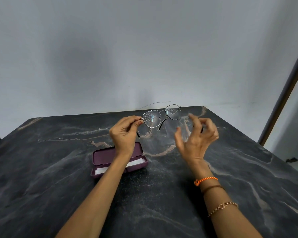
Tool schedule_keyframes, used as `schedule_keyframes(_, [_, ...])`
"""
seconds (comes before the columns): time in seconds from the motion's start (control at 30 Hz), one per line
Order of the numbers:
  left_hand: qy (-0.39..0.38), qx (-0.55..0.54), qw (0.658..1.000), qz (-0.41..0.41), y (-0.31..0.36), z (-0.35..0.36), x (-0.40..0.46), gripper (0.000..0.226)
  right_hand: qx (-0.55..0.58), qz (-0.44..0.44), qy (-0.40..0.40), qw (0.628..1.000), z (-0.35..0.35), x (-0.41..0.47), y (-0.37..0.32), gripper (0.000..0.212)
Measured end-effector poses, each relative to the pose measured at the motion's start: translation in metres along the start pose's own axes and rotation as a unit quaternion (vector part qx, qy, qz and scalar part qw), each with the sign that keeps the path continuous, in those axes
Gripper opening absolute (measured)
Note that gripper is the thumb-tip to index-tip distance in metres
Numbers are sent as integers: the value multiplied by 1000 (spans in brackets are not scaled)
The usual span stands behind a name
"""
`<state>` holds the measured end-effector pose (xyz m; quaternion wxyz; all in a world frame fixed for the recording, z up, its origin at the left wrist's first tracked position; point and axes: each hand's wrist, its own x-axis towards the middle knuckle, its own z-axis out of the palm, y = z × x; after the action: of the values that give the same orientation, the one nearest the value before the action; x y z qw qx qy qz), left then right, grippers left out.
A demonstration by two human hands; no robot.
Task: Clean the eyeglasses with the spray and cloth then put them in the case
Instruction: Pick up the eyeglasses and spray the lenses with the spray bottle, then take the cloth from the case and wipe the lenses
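Your left hand point(126, 133) pinches the eyeglasses point(162, 116) by one hinge at frame center, above the tabletop point(41, 169), lenses dotted with droplets. Your right hand point(196, 134) hovers just right of them, blurred, fingers loosely curled, holding nothing. The open purple case point(100, 156), white cloth point(136, 163) inside, sits below your left hand.

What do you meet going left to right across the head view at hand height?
Open purple glasses case with white cloth inside → left hand pinching the frame → spray-dotted eyeglasses → blurred right hand, fingers curled.
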<state>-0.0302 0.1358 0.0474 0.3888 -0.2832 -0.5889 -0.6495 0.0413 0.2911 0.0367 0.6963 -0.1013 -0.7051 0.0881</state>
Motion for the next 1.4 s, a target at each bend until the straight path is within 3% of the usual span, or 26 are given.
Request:
schedule_keyframes(0.13, [5,8,1000,19,5,-8,7,28,24,-131,-56,989,-2,-10,-23,32])
schedule_keyframes(0.27, [28,19,999,35,4,-37,14,27,57,-176,-148,972,-11,-20,-46,27])
schedule_keyframes(0.4, [66,28,997,20,-7,-80,20,28,109,-81,-326,936,-15,-19,-72,20])
schedule_keyframes(0.5, [92,40,995,1,-17,-105,23,30,122,27,-497,859,-8,-19,-78,18])
schedule_keyframes(0.63, [94,57,994,-4,-25,-128,25,29,120,71,-600,788,7,-6,-83,18])
schedule_keyframes(0.73, [101,64,993,-8,-29,-135,27,27,132,78,-606,781,16,-1,-83,7])
schedule_keyframes(0.9, [95,79,992,4,-26,-132,31,29,95,-2,-551,829,7,-4,-78,18])
schedule_keyframes(1.07, [71,87,993,22,-23,-125,27,26,71,-52,-599,796,2,-7,-74,23])
schedule_keyframes(1.3, [59,95,993,21,-22,-125,23,22,17,-71,-576,814,3,-10,-77,28])
schedule_keyframes(1.4, [64,92,993,25,-20,-127,23,23,-4,-61,-602,796,1,-11,-81,26])
